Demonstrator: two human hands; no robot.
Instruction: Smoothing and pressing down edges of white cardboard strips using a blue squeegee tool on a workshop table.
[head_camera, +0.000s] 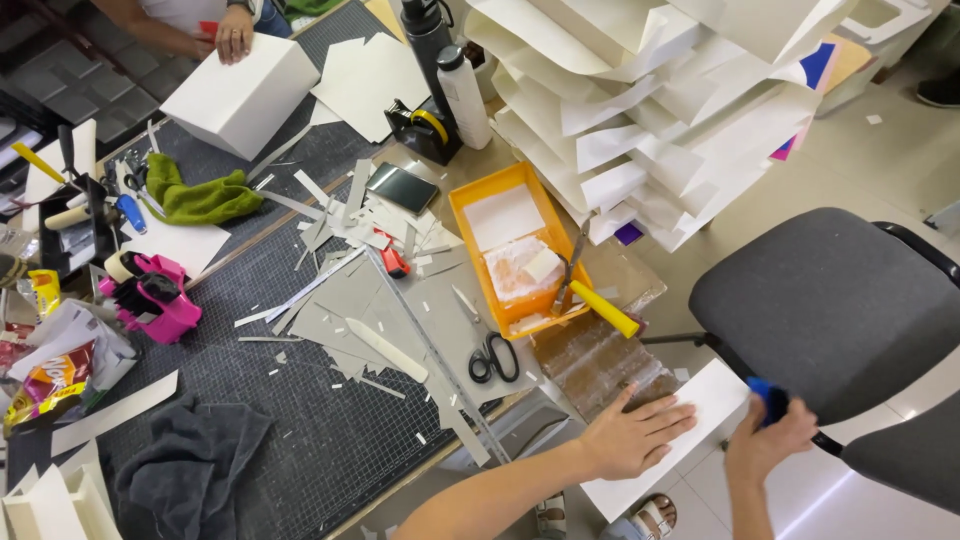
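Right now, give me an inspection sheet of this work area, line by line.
Surface: dark gridded cutting mat on a table, strewn with offcuts.
Job's things: white sheet pressed flat by the left hand; right hand grips a blue tool at the sheet's edge.
Clutter: scissors, orange tray with a yellow-handled roller, pink tape dispenser, green cloth, long metal ruler.
Grippers: both are bare hands, left open flat, right closed.
Cables: nothing seen.
Surroundings: grey chair, stacked white folded card, another person's hand on a white box.
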